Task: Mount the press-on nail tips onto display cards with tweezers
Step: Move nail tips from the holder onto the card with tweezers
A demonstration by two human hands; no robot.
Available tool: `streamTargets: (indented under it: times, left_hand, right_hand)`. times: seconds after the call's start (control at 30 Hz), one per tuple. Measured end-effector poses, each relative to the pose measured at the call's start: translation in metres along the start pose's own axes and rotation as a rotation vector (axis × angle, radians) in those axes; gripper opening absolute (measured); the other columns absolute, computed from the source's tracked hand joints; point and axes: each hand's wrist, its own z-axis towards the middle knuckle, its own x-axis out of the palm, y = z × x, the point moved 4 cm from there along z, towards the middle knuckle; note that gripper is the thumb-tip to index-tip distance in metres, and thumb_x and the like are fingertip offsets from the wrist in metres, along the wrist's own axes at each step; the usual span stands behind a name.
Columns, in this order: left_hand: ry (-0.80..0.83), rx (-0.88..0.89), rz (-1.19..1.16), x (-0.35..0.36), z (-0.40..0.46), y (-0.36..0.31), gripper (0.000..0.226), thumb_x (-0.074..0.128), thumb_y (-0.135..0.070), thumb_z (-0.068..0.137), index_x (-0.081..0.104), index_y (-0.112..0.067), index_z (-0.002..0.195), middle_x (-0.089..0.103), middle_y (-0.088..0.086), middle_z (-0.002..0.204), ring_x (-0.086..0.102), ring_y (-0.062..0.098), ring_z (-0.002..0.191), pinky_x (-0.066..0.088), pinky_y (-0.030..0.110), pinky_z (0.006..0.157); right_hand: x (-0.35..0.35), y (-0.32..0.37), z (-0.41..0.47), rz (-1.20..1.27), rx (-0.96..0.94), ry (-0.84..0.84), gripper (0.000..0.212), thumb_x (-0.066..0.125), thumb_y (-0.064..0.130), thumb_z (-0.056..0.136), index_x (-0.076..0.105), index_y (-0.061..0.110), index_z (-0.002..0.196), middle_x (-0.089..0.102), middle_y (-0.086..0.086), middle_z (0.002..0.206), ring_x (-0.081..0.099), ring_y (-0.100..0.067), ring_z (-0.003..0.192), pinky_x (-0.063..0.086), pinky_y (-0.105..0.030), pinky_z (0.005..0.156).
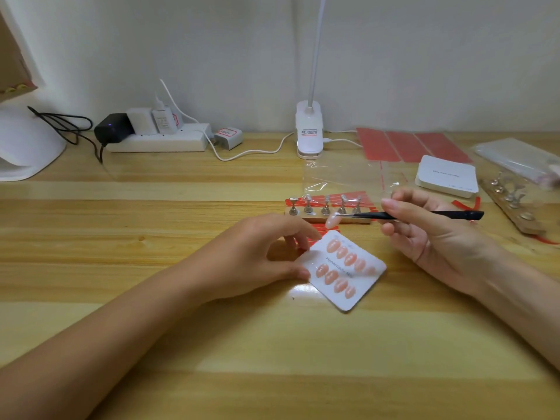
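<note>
Lying tilted on the wooden desk [151, 328], a white display card [368, 280] is steadied at its left edge by the left hand [257, 256], whose thumb and fingertips pinch the card's near-left corner and upper edge. Nine pink nail tips are seen already seated on the card in two slanted rows, five in the upper row and four in the lower; the last of the upper row is washed out by glare.

Black tweezers [424, 215] are gripped in the right hand [430, 237] between thumb and curled fingers, the tool held nearly level and pointing left. One more pink nail tip [335, 220] is clamped at the tweezers' point, held in the air just above the card's upper corner and in front of a wooden holder strip [315, 219] on which five small metal stands are set.

Red adhesive strips [321, 228] are laid under and behind the holder strip. Behind these a clear plastic bag [342, 177] is spread, and to the right a stack of blank cards [447, 177] is placed, with a second holder strip [515, 210] beyond it. Against the wall a clip lamp [309, 131] and a power strip [157, 140] are found.
</note>
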Motion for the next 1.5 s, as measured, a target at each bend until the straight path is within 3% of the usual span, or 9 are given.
streamTargets:
  times: [0.13,0.23,0.37,0.5,0.67,0.97,1.23,1.5]
  left_hand:
    - [-0.012,0.012,-0.138,-0.002,-0.002,0.003,0.048,0.066,-0.003,0.082,0.054,-0.038,0.112,0.064,-0.012,0.1,0.058,0.004,0.098,0.046,0.02,0.089]
    - [0.007,-0.016,-0.175,0.001,-0.001,0.004,0.044,0.064,0.0,0.083,0.056,-0.034,0.11,0.064,-0.009,0.1,0.057,0.002,0.095,0.042,0.007,0.079]
    - [-0.021,-0.027,-0.143,-0.003,0.001,0.005,0.035,0.065,0.0,0.081,0.062,-0.028,0.102,0.063,-0.01,0.097,0.055,-0.001,0.088,0.037,0.003,0.072]
    - [-0.005,0.009,-0.072,-0.009,0.003,0.0,0.025,0.063,-0.022,0.075,0.063,-0.029,0.099,0.056,-0.012,0.099,0.052,0.002,0.089,0.037,0.008,0.08]
    - [0.057,0.062,0.16,0.0,-0.006,0.002,0.042,0.063,-0.047,0.073,0.065,-0.031,0.112,0.054,-0.013,0.106,0.044,-0.007,0.102,0.026,0.02,0.095]
    - [-0.146,-0.019,0.108,0.008,-0.014,0.0,0.046,0.065,-0.053,0.067,0.069,-0.03,0.106,0.051,-0.017,0.094,0.048,-0.002,0.092,0.037,0.03,0.087]
    - [-0.18,-0.054,0.054,0.012,-0.013,-0.001,0.052,0.065,-0.062,0.061,0.07,-0.028,0.1,0.053,-0.015,0.089,0.051,0.0,0.085,0.042,0.033,0.082]
    - [-0.182,-0.068,0.035,0.012,-0.014,-0.002,0.047,0.067,-0.057,0.062,0.07,-0.027,0.098,0.053,-0.015,0.088,0.05,-0.002,0.083,0.044,0.037,0.082]
  right_hand:
    - [0.001,0.0,-0.001,-0.013,-0.01,-0.005,0.013,0.064,0.012,0.063,0.054,0.016,0.07,0.063,0.001,0.059,0.06,-0.006,0.044,0.049,-0.012,0.044]
    - [0.003,0.0,-0.002,-0.05,-0.052,-0.028,0.015,0.064,0.012,0.063,0.053,0.016,0.072,0.064,0.002,0.057,0.061,-0.006,0.045,0.048,-0.012,0.043]
    - [0.003,0.002,-0.004,-0.055,-0.124,-0.073,0.014,0.064,0.013,0.065,0.053,0.016,0.073,0.067,0.001,0.061,0.063,-0.006,0.048,0.049,-0.012,0.045]
    - [0.003,0.012,-0.004,-0.039,-0.216,-0.14,0.015,0.065,0.015,0.065,0.053,0.017,0.074,0.067,0.003,0.059,0.063,-0.005,0.049,0.049,-0.011,0.047]
    - [0.004,0.012,-0.01,-0.069,-0.272,-0.238,0.02,0.067,0.019,0.062,0.053,0.019,0.076,0.067,0.004,0.058,0.066,-0.005,0.053,0.048,-0.01,0.049]
    - [0.011,-0.01,-0.034,-0.282,-0.251,-0.243,0.014,0.073,0.033,0.051,0.064,0.028,0.061,0.068,0.001,0.062,0.069,-0.012,0.056,0.05,-0.018,0.043]
    - [0.021,-0.014,-0.038,-0.396,-0.293,-0.189,0.01,0.071,0.028,0.056,0.064,0.028,0.062,0.067,-0.004,0.061,0.069,-0.019,0.055,0.052,-0.017,0.049]
    - [0.023,-0.015,-0.037,-0.387,-0.276,-0.185,0.01,0.072,0.028,0.054,0.064,0.028,0.061,0.068,-0.004,0.062,0.07,-0.019,0.056,0.051,-0.017,0.048]
